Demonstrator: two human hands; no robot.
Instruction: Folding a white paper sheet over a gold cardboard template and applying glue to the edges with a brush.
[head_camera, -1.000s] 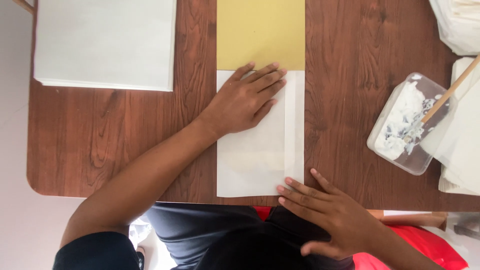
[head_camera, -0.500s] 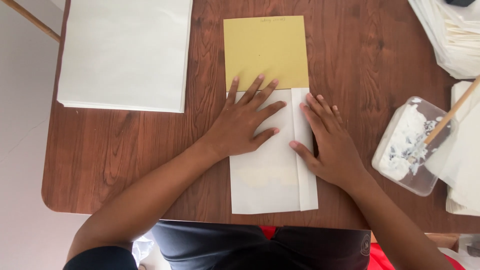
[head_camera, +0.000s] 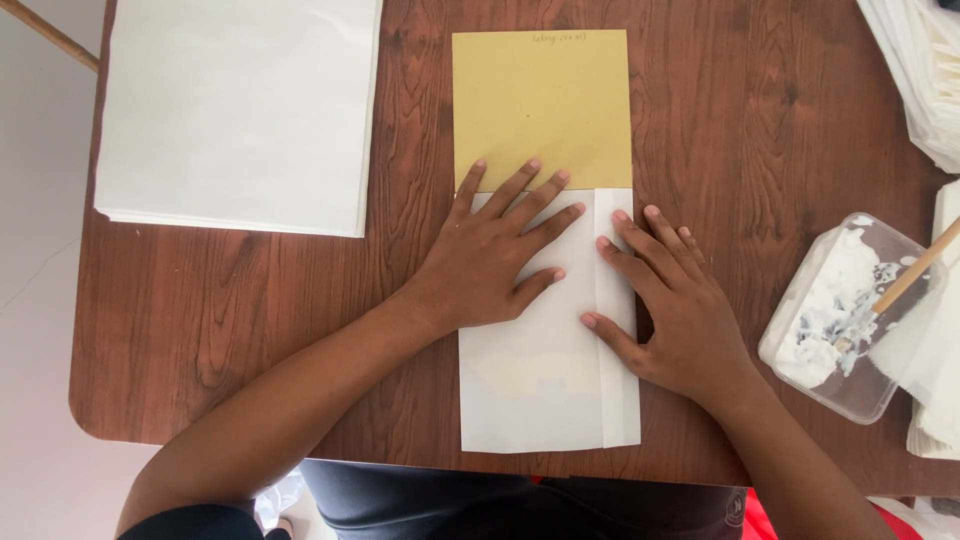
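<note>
A folded white paper (head_camera: 530, 385) lies on the brown wooden table (head_camera: 760, 140), over the lower part of a yellow-brown card (head_camera: 542, 105). My left hand (head_camera: 495, 255) rests flat on the upper left of the white paper, fingers spread toward the card. My right hand (head_camera: 670, 310) lies flat on the paper's folded right strip (head_camera: 618, 400), fingers pressing along the crease. Neither hand grips anything.
A stack of white sheets (head_camera: 240, 110) sits at the far left. At the right stands a clear plastic tub of white paste (head_camera: 850, 315) with a wooden stick (head_camera: 905, 280) in it. More white paper (head_camera: 925, 70) lies at the right edge.
My right hand came up from the table's near edge onto the paper's right strip and has slid slightly down it. My left hand stays flat on the paper.
</note>
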